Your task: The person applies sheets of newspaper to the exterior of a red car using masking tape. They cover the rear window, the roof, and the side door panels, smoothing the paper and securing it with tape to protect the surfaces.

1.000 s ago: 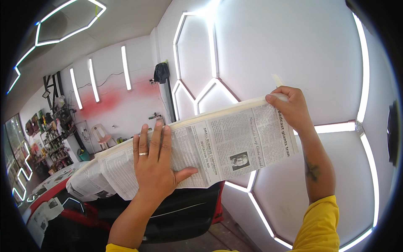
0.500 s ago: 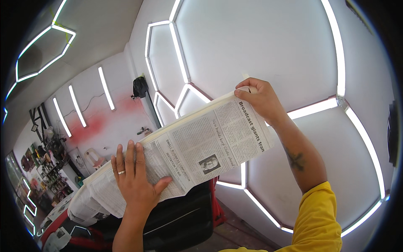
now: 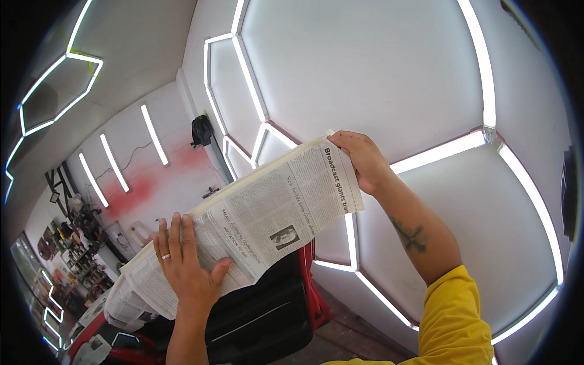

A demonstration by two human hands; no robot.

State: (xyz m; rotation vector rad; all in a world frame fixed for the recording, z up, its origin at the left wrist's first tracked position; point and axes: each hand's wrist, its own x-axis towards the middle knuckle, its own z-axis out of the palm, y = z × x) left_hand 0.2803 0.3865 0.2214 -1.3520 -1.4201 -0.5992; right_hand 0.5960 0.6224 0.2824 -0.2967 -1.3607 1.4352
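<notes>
A long sheet of newspaper [image 3: 277,204] runs slantwise from lower left to upper right, with a pale strip of masking tape [image 3: 261,172] along its upper edge. My left hand [image 3: 190,271] lies flat on the paper, fingers stretched over the taped edge and thumb apart; a ring is on one finger. At the upper right end, my right hand [image 3: 364,159] pinches the corner of the paper and tape between thumb and fingers. Below the sheet is a black panel with a red edge [image 3: 267,316], which looks like the inside of a vehicle door.
A pale wall with glowing light strips [image 3: 438,152] rises behind and to the right. On the far wall are red paint marks [image 3: 131,191] and a hanging black bag [image 3: 202,130]. Shelves with bottles [image 3: 79,249] stand at the left. More newspaper [image 3: 125,307] covers the lower left.
My right hand has moved left and slightly down with the paper's end, and its fingers now lie closer against the corner. My left hand stays flat on the sheet, slightly shifted in view.
</notes>
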